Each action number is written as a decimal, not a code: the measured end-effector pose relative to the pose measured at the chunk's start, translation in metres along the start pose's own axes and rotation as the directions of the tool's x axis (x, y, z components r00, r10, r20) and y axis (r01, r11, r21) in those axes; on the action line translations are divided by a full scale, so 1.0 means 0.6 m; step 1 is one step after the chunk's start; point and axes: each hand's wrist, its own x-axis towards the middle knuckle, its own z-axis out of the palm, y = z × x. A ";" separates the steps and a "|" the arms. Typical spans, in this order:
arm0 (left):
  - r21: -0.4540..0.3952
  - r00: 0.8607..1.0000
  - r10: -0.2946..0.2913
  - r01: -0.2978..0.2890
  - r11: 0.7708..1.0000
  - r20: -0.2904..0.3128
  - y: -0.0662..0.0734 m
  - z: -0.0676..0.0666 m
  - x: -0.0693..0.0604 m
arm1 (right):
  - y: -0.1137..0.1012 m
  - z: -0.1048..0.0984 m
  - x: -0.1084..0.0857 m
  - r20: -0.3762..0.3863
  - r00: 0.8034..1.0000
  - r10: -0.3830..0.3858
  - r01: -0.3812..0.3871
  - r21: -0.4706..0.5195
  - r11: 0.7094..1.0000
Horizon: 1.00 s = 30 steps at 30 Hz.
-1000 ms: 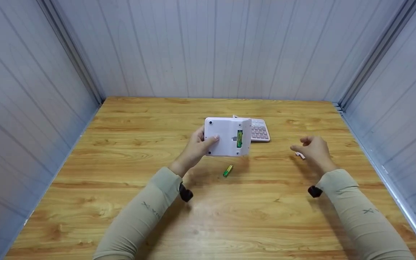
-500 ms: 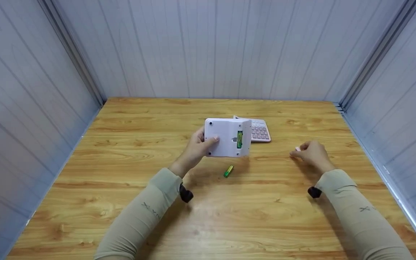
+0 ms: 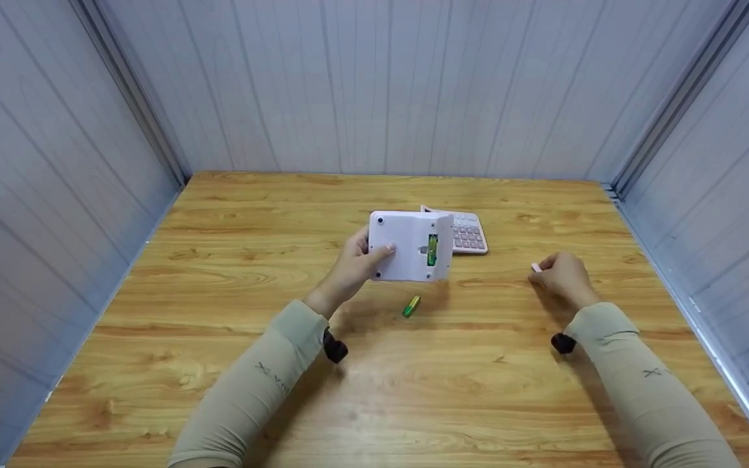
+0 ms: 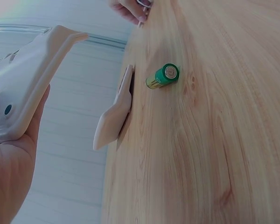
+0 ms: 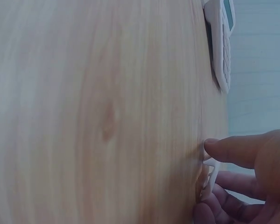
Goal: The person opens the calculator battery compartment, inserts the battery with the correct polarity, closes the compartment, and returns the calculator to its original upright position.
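Observation:
My left hand (image 3: 347, 266) grips a white calculator (image 3: 404, 260), its back turned up and the thumb lying across it. In its uncovered battery compartment sits a green and yellow battery (image 3: 432, 250). Over on the right, my right hand (image 3: 564, 278) holds a small white battery cover (image 5: 211, 179) between thumb and fingers, low at the table. Below the calculator a loose green battery (image 3: 411, 306) lies on the wood; the left wrist view shows this loose battery (image 4: 163, 76) end-on.
Partly hidden behind the held calculator, a second pinkish calculator (image 3: 469, 234) lies keys up with its display end raised. The wood-grain table (image 3: 478, 390) is bounded by pale panel walls (image 3: 348, 91) at the back and both sides.
The battery cover lay on the table under my right hand; my fingers have taken hold of it and raised one end. The left hand and its calculator have stayed nearly still.

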 end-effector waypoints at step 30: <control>-0.001 1.000 0.006 -0.006 1.000 -0.027 -0.001 0.005 0.005 | -0.068 0.008 -0.025 -0.106 0.994 -0.011 0.041 0.277 0.960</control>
